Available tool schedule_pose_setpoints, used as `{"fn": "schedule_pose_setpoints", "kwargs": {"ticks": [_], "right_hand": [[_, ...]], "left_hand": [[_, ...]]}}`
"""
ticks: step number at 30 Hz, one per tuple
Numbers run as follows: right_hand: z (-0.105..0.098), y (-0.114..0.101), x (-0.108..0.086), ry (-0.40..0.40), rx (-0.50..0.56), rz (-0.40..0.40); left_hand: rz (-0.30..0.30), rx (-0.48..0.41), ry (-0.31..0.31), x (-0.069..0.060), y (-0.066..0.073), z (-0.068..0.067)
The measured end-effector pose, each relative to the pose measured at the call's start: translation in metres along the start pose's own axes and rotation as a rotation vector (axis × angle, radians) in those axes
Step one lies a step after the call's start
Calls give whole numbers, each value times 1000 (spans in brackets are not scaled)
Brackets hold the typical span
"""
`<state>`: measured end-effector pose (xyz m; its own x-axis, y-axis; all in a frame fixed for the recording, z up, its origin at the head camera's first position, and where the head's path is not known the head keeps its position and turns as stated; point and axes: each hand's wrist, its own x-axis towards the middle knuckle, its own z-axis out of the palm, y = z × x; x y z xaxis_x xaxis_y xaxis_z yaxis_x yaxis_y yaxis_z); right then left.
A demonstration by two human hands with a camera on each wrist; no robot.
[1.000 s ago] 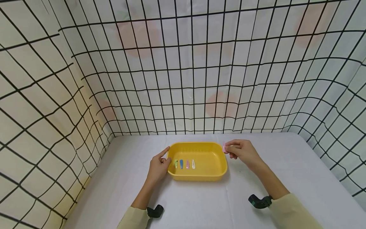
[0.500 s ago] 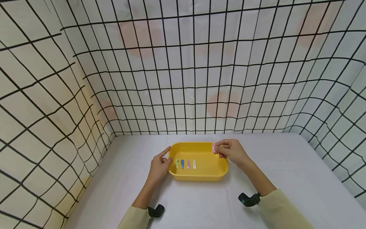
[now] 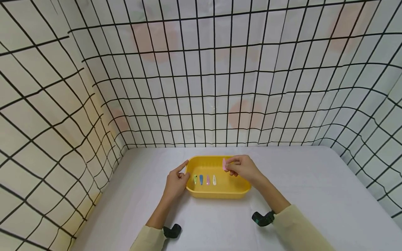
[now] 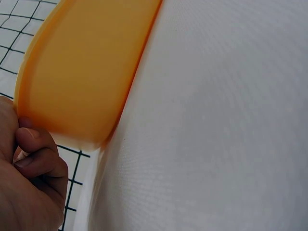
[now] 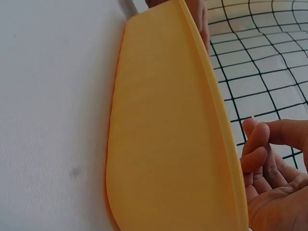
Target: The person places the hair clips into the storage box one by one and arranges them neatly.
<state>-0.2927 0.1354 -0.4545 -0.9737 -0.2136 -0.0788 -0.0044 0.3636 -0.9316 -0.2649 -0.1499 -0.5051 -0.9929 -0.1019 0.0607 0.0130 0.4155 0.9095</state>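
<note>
A yellow plastic tray (image 3: pixel 216 195) sits on the table. My left hand (image 3: pixel 176 182) grips its left end, and in the left wrist view that hand's fingers (image 4: pixel 41 161) curl close to the tray wall (image 4: pixel 82 72). Between thumb and fingertips, my right hand (image 3: pixel 244 168) pinches a pink snap hair clip (image 3: pixel 224 164), held upright above the tray's back half. In a row on the tray floor lie a green hair clip (image 3: pixel 195 179), a blue one, a second pink one and a white hair clip (image 3: pixel 214 180). The tray wall (image 5: pixel 163 115) fills much of the right wrist view.
White cloth covers the table (image 3: pixel 216 226). A white sheet with a black grid (image 3: pixel 201 87) stands behind and at both sides. Each wrist wears a black camera, such as the right one (image 3: pixel 263 219).
My right hand has moved left with the pink hair clip, from beside the tray's right end to over its inside. The left hand stays at the tray's left end.
</note>
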Motion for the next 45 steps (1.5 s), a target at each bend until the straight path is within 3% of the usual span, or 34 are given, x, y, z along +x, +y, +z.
{"fn": "schedule_pose_setpoints", "kwargs": {"ticks": [12,35,45], "right_hand": [[23,8,15,0,-11,79],[37,20,11,-27,-187,139],[41,21,8,-49,-208,161]], "left_hand": [[-7,7,0,2,-3,1],[-12,-14,6,0,-2,2],[-6,-9,10,1,-3,2]]}}
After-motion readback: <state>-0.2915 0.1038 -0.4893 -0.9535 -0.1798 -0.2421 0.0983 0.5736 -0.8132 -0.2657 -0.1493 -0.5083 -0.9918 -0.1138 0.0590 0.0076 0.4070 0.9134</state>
